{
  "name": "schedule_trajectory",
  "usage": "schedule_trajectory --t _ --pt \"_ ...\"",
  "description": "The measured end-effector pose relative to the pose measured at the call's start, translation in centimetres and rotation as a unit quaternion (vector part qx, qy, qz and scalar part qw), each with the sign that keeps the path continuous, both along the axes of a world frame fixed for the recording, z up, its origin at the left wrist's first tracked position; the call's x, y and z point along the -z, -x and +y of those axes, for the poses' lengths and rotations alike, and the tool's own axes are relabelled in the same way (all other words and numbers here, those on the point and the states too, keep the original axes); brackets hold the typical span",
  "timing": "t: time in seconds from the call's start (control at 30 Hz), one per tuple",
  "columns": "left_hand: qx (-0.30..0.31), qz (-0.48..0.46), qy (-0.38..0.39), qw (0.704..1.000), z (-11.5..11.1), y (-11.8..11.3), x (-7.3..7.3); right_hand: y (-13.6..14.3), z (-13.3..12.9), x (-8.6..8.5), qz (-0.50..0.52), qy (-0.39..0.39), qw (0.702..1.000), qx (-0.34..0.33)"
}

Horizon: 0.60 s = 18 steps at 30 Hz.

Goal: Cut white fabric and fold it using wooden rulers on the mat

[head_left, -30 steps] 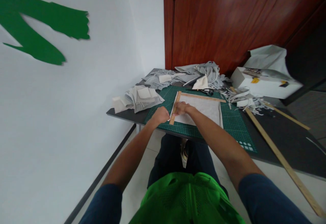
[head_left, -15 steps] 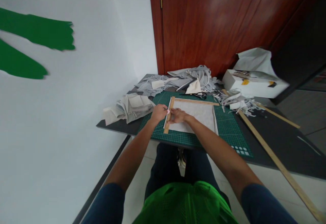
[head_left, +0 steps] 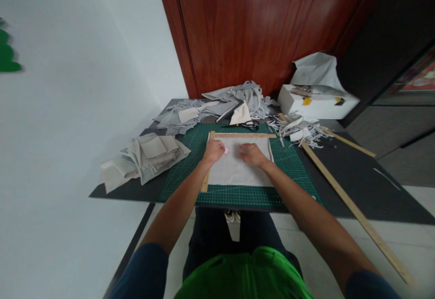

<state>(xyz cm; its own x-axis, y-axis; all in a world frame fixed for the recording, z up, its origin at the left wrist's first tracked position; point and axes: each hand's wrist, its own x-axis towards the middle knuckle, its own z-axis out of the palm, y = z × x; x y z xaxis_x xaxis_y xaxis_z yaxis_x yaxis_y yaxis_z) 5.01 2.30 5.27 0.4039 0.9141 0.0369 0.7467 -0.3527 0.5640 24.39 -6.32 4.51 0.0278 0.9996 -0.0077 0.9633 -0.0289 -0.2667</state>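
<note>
- Reddish-brown wooden door and white wall back the scene; across the middle runs a dark tabletop bearing a green cutting mat.
- Pale cloth lies flat on the mat, at the centre of the frame.
- One wooden ruler lies along the cloth's left edge, another ruler along its top.
- Left hand, above the first ruler, is closed around a small pink piece, possibly tailor's chalk.
- Right hand is over the cloth, fingers loosely apart, nothing visible in them; whether they touch it, I cannot tell.
- Cloth looks light, soft and prone to wrinkling; two opposite corners seem the best hold. The rulers look stiff and liable to slide, best pressed mid-length. The pink piece, if chalk, would be brittle; a light pinch suits it.
- Black-handled scissors lie just above the top ruler.
</note>
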Motion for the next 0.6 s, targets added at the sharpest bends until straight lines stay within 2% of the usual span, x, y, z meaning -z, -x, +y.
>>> schedule_trajectory --t 0.13,0.33,0.47,0.6 --pt "0.017 0.024 -0.018 0.999 0.7 -1.4 0.5 -2.7 -0.7 0.5 -0.003 -0.008 1.0 0.022" --pt "0.044 0.098 -0.053 0.993 0.9 -1.6 -0.1 -6.4 -0.9 0.8 -0.027 -0.019 0.998 0.046" --pt "0.047 0.121 -0.057 0.99 0.4 -1.5 -0.3 -8.2 0.1 0.9 -0.038 -0.03 0.996 0.079" --pt "0.039 0.136 -0.066 0.988 -0.1 -1.2 -0.1 -8.3 1.8 1.0 -0.035 -0.049 0.995 0.082"
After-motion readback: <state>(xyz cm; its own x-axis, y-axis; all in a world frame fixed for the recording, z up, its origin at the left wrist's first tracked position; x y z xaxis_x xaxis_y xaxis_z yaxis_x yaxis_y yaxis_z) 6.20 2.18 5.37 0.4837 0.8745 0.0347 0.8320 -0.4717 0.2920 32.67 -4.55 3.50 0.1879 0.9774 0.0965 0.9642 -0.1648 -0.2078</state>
